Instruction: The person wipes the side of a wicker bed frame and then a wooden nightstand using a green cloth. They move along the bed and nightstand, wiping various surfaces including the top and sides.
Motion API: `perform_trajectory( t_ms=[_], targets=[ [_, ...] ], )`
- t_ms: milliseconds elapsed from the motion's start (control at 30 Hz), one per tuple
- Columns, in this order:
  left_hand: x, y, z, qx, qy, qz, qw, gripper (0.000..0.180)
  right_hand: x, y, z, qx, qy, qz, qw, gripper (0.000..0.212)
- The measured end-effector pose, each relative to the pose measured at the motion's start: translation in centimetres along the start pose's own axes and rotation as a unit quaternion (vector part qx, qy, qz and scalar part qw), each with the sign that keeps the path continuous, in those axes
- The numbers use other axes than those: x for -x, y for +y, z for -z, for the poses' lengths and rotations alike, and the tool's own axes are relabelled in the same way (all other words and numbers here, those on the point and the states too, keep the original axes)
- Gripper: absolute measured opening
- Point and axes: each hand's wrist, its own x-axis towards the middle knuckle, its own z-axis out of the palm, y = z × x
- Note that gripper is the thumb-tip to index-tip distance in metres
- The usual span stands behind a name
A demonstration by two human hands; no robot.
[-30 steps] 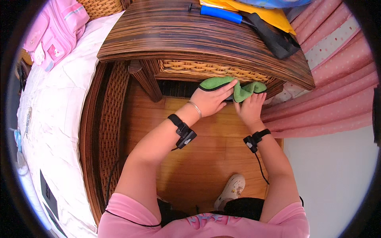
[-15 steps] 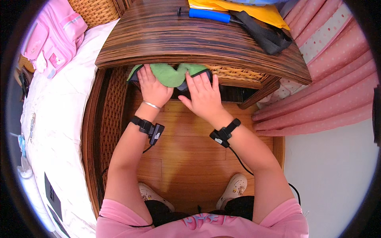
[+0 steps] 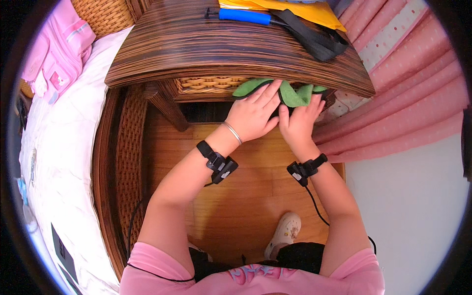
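Note:
A green cloth with a dark edge and underside lies bunched against the wicker front below the tabletop. My left hand holds one part of it, fingers long and close together, the thumb lower and apart. Close beside it, my right hand holds the other end near the table's right corner. A fold of green droops between the two hands. The fingertips and part of the cloth are hidden under the table edge.
On the striped wooden tabletop lie a blue-handled tool, a black strap and a yellow envelope. A table leg stands at the left. A white bed and pink curtains flank me.
Both hands have shifted right along the wicker front with the green cloth, nearing the table's right corner. The wicker at the left is now uncovered. My view has shifted slightly.

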Motion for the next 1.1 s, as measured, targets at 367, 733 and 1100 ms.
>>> perform_trajectory(
  t_ms=[367, 733, 1100],
  targets=[
    [4.0, -3.9, 1.8, -0.148, -0.008, 0.062, 0.987, 0.067, -1.5, -4.1, -1.5, -0.087, 0.009, 0.103, 0.991, 0.075],
    [1.3, 0.3, -0.7, -0.098, 0.021, 0.008, 0.995, 0.074, -2.0, 2.3, -1.6, -0.138, 0.124, -0.164, 0.969, 0.087],
    [5.1, -0.8, -3.3, -0.135, -0.099, 0.001, 0.986, 0.067, 3.9, 3.0, -4.7, -0.116, 0.018, -0.165, 0.979, 0.094]
  ],
)
